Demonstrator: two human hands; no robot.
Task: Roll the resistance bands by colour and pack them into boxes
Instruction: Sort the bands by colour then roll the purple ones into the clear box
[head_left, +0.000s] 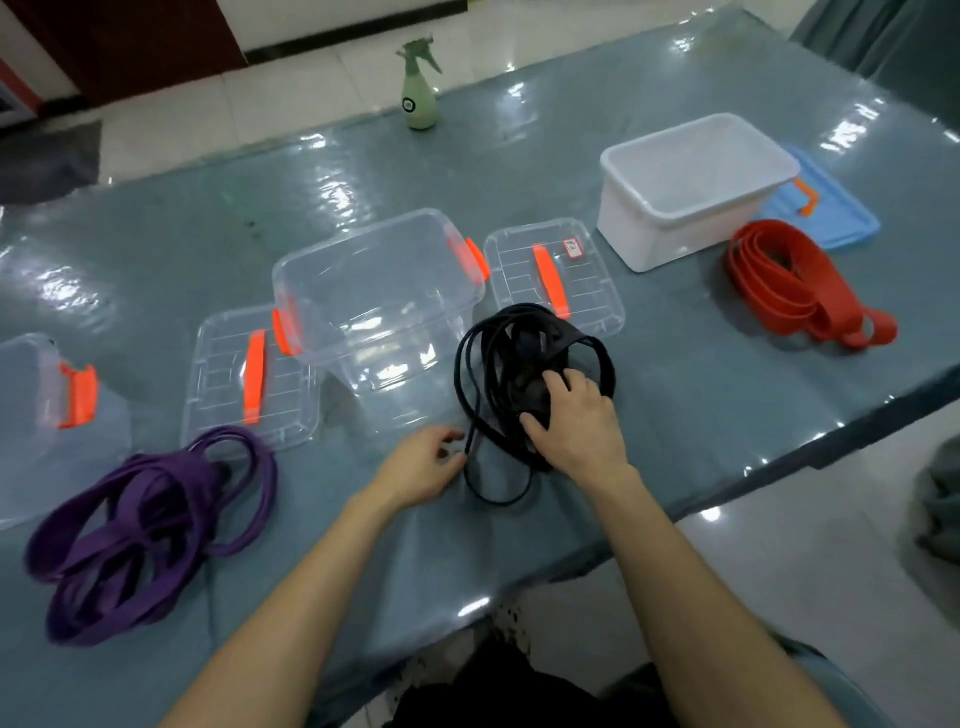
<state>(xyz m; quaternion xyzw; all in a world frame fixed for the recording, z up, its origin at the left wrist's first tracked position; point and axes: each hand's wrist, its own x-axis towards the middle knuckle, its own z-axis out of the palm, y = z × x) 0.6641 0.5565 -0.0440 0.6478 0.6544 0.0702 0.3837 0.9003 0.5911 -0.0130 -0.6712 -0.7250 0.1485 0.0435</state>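
Note:
A tangle of black resistance bands (514, 353) lies on the table in front of a clear box (374, 291) with orange latches. My right hand (576, 421) grips the bundle from the near side, fingers curled into it. My left hand (426, 467) pinches one thin black loop that trails toward me. Purple bands (145, 519) lie in a loose heap at the near left. Orange bands (800, 286) lie folded at the right, beside a white box (691, 192).
Two clear lids with orange handles lie flat: one lid (249, 379) left of the clear box, the other lid (556, 275) right of it. Another clear box (47, 410) stands far left. A blue lid (831, 208) lies behind the white box. A green spray bottle (420, 88) stands at the far edge.

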